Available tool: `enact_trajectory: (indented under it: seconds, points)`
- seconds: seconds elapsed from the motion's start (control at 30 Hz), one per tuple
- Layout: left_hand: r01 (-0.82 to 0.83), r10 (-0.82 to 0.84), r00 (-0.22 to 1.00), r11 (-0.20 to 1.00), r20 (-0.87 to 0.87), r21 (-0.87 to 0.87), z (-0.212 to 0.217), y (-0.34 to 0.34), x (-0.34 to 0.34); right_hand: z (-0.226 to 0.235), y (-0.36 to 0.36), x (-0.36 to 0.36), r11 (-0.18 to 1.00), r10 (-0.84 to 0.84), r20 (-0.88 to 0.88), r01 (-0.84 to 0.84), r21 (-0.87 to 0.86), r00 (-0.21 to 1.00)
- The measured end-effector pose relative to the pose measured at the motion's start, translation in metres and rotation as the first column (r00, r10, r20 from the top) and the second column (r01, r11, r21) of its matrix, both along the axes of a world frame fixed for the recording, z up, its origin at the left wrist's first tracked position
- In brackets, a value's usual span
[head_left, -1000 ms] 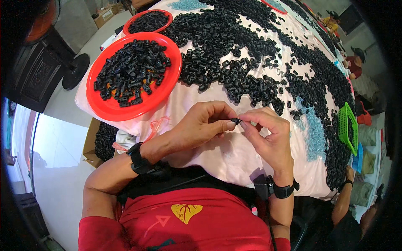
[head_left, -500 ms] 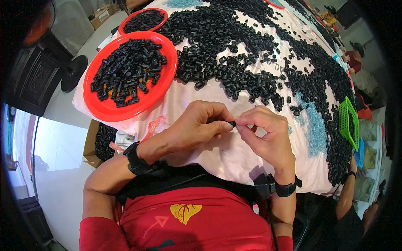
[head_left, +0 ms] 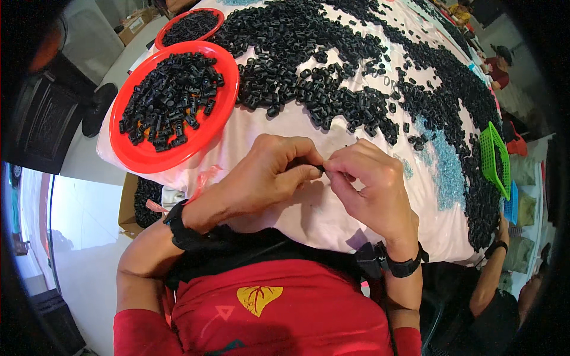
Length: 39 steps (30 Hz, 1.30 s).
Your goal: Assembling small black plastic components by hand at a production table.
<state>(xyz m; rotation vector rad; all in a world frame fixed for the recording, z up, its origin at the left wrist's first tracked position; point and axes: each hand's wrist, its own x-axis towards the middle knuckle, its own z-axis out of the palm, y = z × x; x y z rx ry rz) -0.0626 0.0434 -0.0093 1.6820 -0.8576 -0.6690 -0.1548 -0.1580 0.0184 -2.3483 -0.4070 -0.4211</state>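
Note:
Above the near part of the cloth, my left hand (head_left: 278, 167) pinches a small black plastic piece (head_left: 321, 168) between thumb and forefinger. Fingertips of my right hand (head_left: 374, 187) close on the piece's other side, so both hands meet on it. Most of the piece is hidden by the fingers. Beyond the hands spreads a wide heap of similar small black plastic parts (head_left: 291, 47). To the left, a red plate (head_left: 230, 98) bears a pile of such parts (head_left: 169, 95).
A smaller red plate (head_left: 218, 24) sits farther back. Clear bluish bits (head_left: 448, 178) lie on the right of the pale cloth (head_left: 285, 222). A green basket (head_left: 494, 163) stands at the right edge, near another person's arm (head_left: 490, 270). A cardboard box (head_left: 128, 202) is at lower left.
My right hand has turned, and its fingers now curl over the black piece, hiding more of it. The view has shifted slightly, moving the plates and heap up and left in the picture.

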Motion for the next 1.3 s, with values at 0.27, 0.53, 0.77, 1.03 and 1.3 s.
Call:
enact_trajectory:
  seconds: [0.27,0.53,0.77,1.03,1.3]
  points:
    - [-0.011,-0.007,0.977,0.996,-0.214,-0.083,0.004,-0.002,0.006,0.003,0.001,-0.005,0.968,-0.132,-0.267,0.183,0.173,0.955]
    - [0.011,-0.024,0.977,0.998,-0.211,-0.059,0.003,0.001,0.005,-0.001,0.004,0.001,0.999,-0.034,0.036,0.033,0.024,0.999]
    - [-0.118,0.105,0.986,0.989,-0.128,-0.092,-0.004,-0.011,-0.006,-0.011,0.003,0.004,0.991,-0.105,0.029,0.102,0.082,0.994]
    - [-0.182,0.075,0.838,0.972,-0.541,-0.147,-0.009,-0.017,-0.005,-0.007,0.008,0.004,0.998,-0.06,0.136,0.064,-0.024,0.989]
    - [-0.15,0.044,0.803,0.98,-0.594,-0.13,-0.011,-0.013,-0.001,-0.01,0.009,0.004,0.996,-0.091,0.085,0.091,0.005,0.992]
